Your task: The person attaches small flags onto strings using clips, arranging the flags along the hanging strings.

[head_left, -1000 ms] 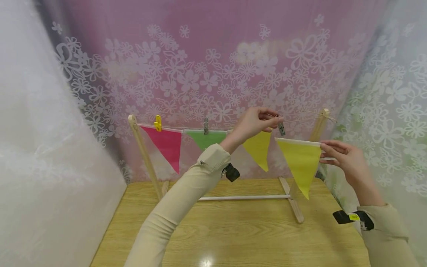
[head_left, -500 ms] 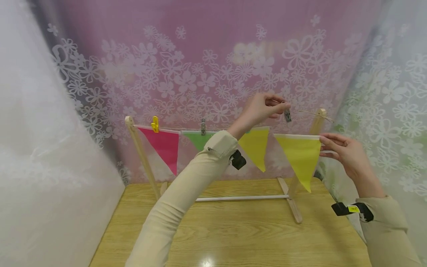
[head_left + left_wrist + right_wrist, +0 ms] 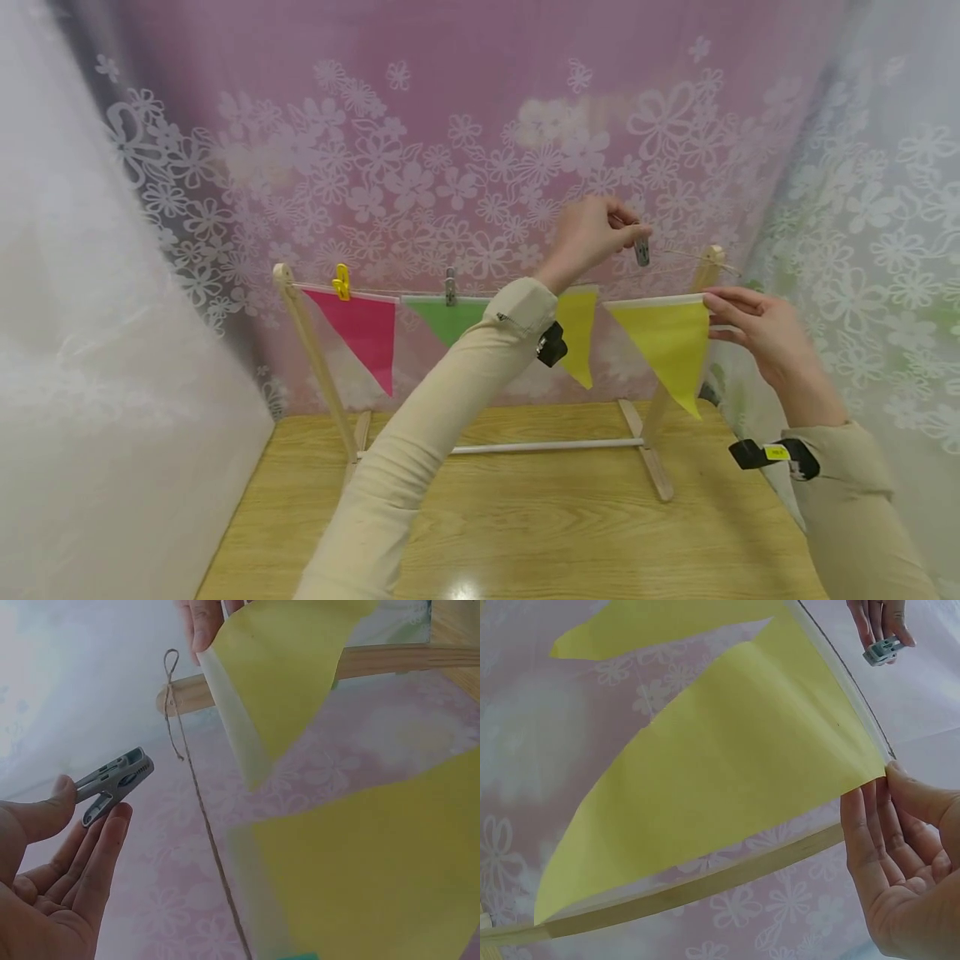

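Note:
My left hand (image 3: 592, 236) pinches a grey clothespin (image 3: 116, 780) between thumb and fingers, above the twine (image 3: 204, 806). The clothespin is apart from the twine in the left wrist view. My right hand (image 3: 768, 337) pinches the top right corner of a yellow pennant (image 3: 667, 342) with a white upper edge. That pennant hangs point down beside the right post, its top edge close to the twine in the right wrist view (image 3: 712, 750). Left of it hangs another yellow pennant (image 3: 579, 342), partly hidden by my left arm.
A pink pennant (image 3: 363, 333) hangs under a yellow clothespin (image 3: 342, 283), and a green pennant (image 3: 448, 318) under a grey clothespin. The twine spans a wooden left post (image 3: 315, 367) and right post (image 3: 708, 268). A white bar (image 3: 543, 447) joins the stand's feet on the wooden table (image 3: 562, 533).
My left hand has risen and moved right with the clothespin. My right hand has lifted the yellow pennant toward the twine and slightly left. The view has shifted a little.

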A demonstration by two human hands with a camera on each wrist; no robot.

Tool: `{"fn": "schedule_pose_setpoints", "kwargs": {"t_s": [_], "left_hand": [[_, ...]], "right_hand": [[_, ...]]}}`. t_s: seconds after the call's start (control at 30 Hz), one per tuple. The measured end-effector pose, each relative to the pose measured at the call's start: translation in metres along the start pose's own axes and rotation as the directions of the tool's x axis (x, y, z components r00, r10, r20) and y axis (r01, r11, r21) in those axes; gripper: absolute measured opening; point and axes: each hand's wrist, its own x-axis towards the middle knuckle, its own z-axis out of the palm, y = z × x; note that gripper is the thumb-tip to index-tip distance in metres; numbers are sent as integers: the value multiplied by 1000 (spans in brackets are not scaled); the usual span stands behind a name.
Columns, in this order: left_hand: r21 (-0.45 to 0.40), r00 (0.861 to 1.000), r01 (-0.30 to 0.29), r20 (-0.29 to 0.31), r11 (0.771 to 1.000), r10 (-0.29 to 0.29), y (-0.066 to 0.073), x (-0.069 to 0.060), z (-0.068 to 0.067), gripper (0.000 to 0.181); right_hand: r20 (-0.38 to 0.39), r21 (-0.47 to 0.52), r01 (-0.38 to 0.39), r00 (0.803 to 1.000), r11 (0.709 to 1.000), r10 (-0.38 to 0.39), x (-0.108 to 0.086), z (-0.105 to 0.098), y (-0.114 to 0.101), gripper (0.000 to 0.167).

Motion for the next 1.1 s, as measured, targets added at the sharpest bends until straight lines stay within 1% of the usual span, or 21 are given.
{"fn": "schedule_pose_setpoints", "kwargs": {"t_s": [0.17,0.23,0.4,0.5,0.57,0.73,0.87,1.0,1.1], "left_hand": [[3,999,-12,-31,1000,12,0,-1,6,20],[10,999,-5,-44,1000,5,1,-1,7,19],[26,998,-6,-64,1000,7,2,1,9,18],[64,998,-19,-56,998,22,2,0,12,17],[62,999,-20,-43,998,23,2,-1,15,16],[28,999,-16,-29,999,17,4,-1,21,15],[60,999,-33,-20,998,34,6,-1,24,15],[82,999,-46,-1,996,46,5,-2,26,14],[76,999,-43,18,996,42,5,-3,28,13]], "right_hand": [[-11,12,3,1000,1000,-2,3,5,-3,33],[-13,20,2,1000,1000,-2,4,6,-4,35],[-9,70,1,1000,998,0,5,7,-6,27],[-12,80,2,1000,997,-1,5,8,-6,24],[-16,81,1,1000,997,1,5,8,-5,23],[-34,33,-2,999,999,3,4,8,-5,26],[-41,7,-4,999,1000,4,4,9,-7,29],[-42,28,-6,999,1000,7,4,10,-8,34],[-36,61,-3,999,998,5,4,9,-8,34]]}}
